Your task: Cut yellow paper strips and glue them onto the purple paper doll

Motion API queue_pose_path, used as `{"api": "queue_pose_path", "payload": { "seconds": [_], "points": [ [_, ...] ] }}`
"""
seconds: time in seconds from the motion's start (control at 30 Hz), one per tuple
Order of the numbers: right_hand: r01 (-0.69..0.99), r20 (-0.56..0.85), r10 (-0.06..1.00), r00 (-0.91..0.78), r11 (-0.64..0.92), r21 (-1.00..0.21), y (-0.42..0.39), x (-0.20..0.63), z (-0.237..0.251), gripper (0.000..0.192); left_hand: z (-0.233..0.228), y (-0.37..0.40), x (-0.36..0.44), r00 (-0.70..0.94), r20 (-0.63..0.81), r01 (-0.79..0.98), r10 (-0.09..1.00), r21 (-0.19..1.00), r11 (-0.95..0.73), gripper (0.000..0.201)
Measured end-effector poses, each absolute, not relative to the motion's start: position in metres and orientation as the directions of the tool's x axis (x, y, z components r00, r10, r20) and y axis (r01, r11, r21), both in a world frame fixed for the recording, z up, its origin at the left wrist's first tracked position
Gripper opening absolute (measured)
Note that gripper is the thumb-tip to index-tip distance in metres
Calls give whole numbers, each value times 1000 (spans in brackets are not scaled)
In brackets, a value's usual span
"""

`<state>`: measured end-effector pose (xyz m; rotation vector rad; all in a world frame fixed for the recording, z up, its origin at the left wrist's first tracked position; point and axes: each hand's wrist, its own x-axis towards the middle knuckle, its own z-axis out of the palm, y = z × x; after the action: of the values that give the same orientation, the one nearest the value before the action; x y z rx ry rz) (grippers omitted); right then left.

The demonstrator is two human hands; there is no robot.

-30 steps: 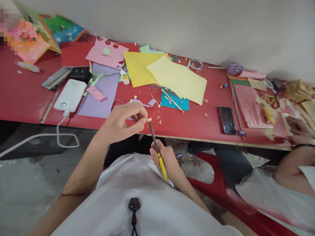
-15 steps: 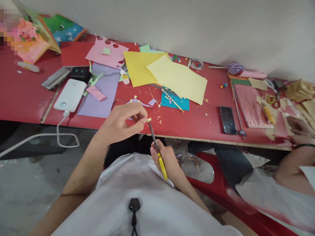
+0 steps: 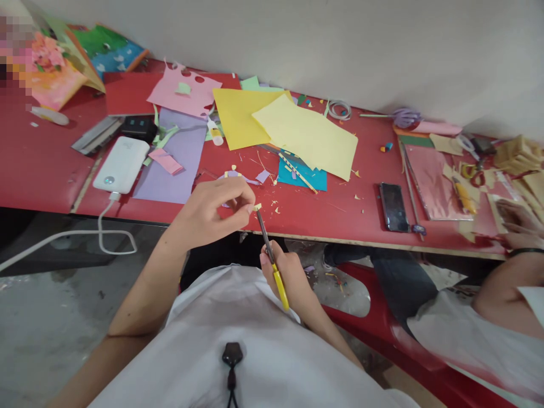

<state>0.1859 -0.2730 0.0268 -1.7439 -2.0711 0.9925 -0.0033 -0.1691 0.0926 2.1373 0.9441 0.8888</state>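
Over the table's front edge, my left hand [image 3: 219, 212] pinches a tiny piece of pale yellow paper [image 3: 257, 207] between thumb and forefinger. My right hand [image 3: 287, 269] is wrapped round yellow-handled scissors [image 3: 278, 283], whose blades point up and away from me. Their tips meet the little paper piece. Just beyond my left hand lies a small purple paper cutout [image 3: 233, 172] with yellow bits on it, partly hidden by the fingers. Tiny yellow scraps [image 3: 275, 208] are scattered to the right of the blade tips.
On the red table [image 3: 340, 212] lie yellow sheets [image 3: 310, 133], purple paper [image 3: 170, 153], pink paper [image 3: 182, 88] and a pencil [image 3: 297, 173]. A white power bank [image 3: 122, 164] with a cable sits left, a phone [image 3: 394, 207] right. Another person's hand [image 3: 521, 224] is at far right.
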Motion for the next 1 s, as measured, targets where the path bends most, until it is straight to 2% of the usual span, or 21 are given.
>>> {"api": "queue_pose_path", "payload": {
  "seconds": [0.57, 1.0],
  "points": [
    [735, -195, 945, -261, 64, -675, -274, 186, 30, 24, 94, -169, -4, 523, 309, 374, 795, 754, -539, 14],
    [755, -166, 956, -243, 79, -651, -274, 185, 28, 25, 94, -170, -3, 510, 273, 399, 816, 765, -505, 13]
  ]
}}
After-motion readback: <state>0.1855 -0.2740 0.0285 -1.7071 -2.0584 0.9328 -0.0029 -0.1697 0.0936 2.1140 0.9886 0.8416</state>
